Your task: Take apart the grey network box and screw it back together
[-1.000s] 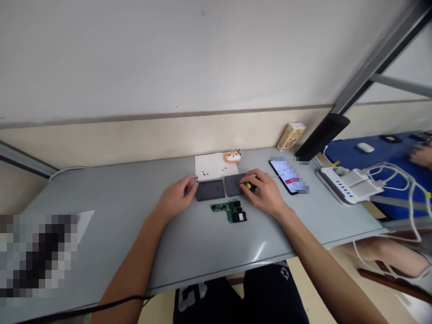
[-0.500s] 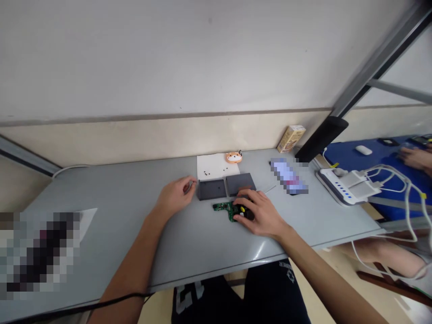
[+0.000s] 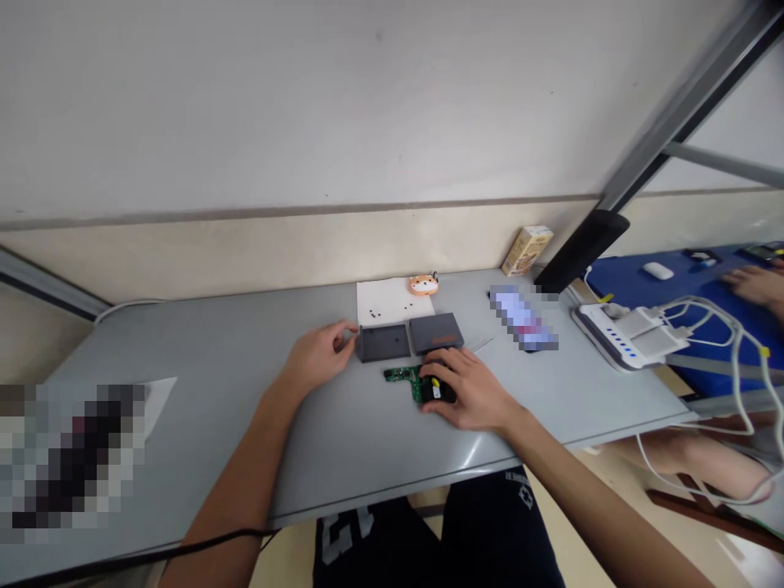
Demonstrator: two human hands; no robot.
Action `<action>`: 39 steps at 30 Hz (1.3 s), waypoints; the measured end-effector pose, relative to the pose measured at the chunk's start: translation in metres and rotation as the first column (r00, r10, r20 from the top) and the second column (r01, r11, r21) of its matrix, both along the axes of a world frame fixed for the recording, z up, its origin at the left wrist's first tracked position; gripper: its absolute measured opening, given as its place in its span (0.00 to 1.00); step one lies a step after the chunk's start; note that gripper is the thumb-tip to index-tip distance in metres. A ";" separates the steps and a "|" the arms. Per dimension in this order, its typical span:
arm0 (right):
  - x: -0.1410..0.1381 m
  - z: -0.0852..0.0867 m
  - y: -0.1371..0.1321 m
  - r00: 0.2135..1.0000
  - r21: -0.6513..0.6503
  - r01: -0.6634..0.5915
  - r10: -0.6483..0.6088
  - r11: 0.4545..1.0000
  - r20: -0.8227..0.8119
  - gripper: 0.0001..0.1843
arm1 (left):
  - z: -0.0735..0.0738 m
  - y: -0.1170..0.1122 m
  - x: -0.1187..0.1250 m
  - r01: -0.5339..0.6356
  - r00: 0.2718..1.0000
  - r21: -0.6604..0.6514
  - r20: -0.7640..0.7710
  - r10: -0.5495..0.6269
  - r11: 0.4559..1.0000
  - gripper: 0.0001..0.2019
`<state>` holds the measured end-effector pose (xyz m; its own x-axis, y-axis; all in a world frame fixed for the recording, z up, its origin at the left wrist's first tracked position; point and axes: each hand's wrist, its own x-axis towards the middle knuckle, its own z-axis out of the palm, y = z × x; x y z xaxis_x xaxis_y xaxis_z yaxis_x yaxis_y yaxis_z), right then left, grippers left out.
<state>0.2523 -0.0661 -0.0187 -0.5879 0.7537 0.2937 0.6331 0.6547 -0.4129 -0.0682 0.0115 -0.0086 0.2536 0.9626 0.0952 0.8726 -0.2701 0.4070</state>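
A green circuit board (image 3: pixel 404 376) lies on the grey table (image 3: pixel 245 384). My right hand (image 3: pixel 469 390) rests on the board's right end, fingers curled round a small tool with a yellow tip (image 3: pixel 435 382). Just behind the board lie two dark grey case halves, the left one (image 3: pixel 383 342) and the right one (image 3: pixel 435 332). My left hand (image 3: pixel 318 358) lies on the table beside the left half, fingers loosely curled, thumb and forefinger close together near its corner. What they pinch, if anything, is too small to see.
A white sheet (image 3: pixel 394 301) with several tiny dark screws lies behind the case halves, an orange animal-shaped item (image 3: pixel 423 284) on its corner. A phone (image 3: pixel 523 320), a small carton (image 3: pixel 527 249) and a white charging hub (image 3: pixel 625 339) with cables stand right. Another person's hand (image 3: pixel 756 284) is far right.
My right hand moved from the right case half toward me onto the circuit board, carrying the yellow-tipped tool. My left hand drew back slightly from the left half.
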 end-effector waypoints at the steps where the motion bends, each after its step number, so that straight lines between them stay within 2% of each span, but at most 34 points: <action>1: 0.000 0.000 0.000 1.000 0.000 -0.002 0.002 1.000 -0.003 0.26 | 0.000 0.000 0.000 0.003 1.000 -0.006 0.003 -0.003 1.000 0.15; 8: 0.001 0.002 -0.001 0.999 0.033 -0.018 0.019 0.999 -0.043 0.26 | 0.001 0.001 0.001 0.007 1.000 -0.008 -0.007 -0.007 1.000 0.16; 11: 0.005 0.014 0.000 0.974 0.119 0.042 -0.014 0.992 -0.225 0.22 | 0.000 0.002 0.000 0.010 1.000 0.007 -0.019 -0.009 1.000 0.17; 12: 0.005 0.020 0.001 0.944 0.138 0.096 -0.046 0.986 -0.326 0.20 | -0.001 0.002 0.000 0.009 1.000 0.006 -0.021 -0.009 1.000 0.17; 14: 0.004 0.033 0.005 0.823 0.128 0.257 -0.147 0.958 -0.549 0.17 | -0.001 0.004 -0.001 0.007 1.000 -0.002 -0.030 -0.008 1.000 0.17; 16: -0.001 0.046 0.009 0.717 0.051 0.413 -0.289 0.909 -0.635 0.15 | -0.001 0.005 -0.002 0.001 0.999 -0.007 -0.042 -0.001 1.000 0.17; 18: -0.008 0.058 0.011 0.768 0.027 0.359 -0.278 0.933 -0.577 0.09 | -0.002 0.006 -0.002 -0.001 0.999 -0.006 -0.046 0.001 1.000 0.17; 20: -0.015 0.066 0.010 0.811 0.057 0.330 -0.253 0.942 -0.527 0.07 | -0.002 0.006 -0.003 -0.004 0.999 -0.012 -0.037 0.003 1.000 0.17; 23: -0.018 0.071 0.004 0.773 0.133 0.442 -0.302 0.887 -0.558 0.07 | -0.001 0.006 -0.003 -0.010 1.000 -0.023 -0.029 0.010 1.000 0.17; 24: -0.017 0.070 0.002 0.773 0.127 0.469 -0.336 0.874 -0.539 0.07 | -0.001 0.005 -0.003 -0.009 1.000 -0.023 -0.028 0.009 1.000 0.17; 26: -0.010 0.060 -0.004 0.845 0.085 0.428 -0.365 0.900 -0.390 0.08 | 0.000 0.004 -0.003 -0.011 1.000 -0.027 -0.024 0.010 1.000 0.17; 28: -0.001 0.045 -0.011 0.958 0.052 0.259 -0.250 0.964 -0.142 0.11 | 0.001 0.004 -0.002 -0.006 1.000 -0.036 -0.019 0.005 0.999 0.17; 29: 0.003 0.037 -0.014 0.981 0.034 0.189 -0.187 0.981 -0.047 0.13 | 0.001 0.003 -0.002 0.000 1.000 -0.041 -0.021 -0.001 0.999 0.17; 32: 0.010 0.019 -0.022 0.990 0.012 0.109 -0.110 0.994 0.087 0.24 | 0.002 0.003 -0.002 0.019 0.999 -0.041 -0.034 -0.020 0.999 0.18; 34: 0.008 0.014 -0.023 0.989 0.018 0.078 -0.080 0.997 0.126 0.27 | 0.001 0.003 -0.001 0.025 0.999 -0.030 -0.032 -0.026 0.999 0.18; 39: -0.005 0.016 -0.012 0.973 0.049 0.020 -0.031 0.999 0.227 0.23 | -0.002 0.003 -0.002 0.032 0.999 -0.036 0.013 -0.032 0.999 0.19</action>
<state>0.2471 -0.0784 -0.0023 -0.6239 0.7583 0.1891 0.7238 0.6519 -0.2262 -0.0698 0.0145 -0.0110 0.2834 0.9569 0.0633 0.8586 -0.2826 0.4277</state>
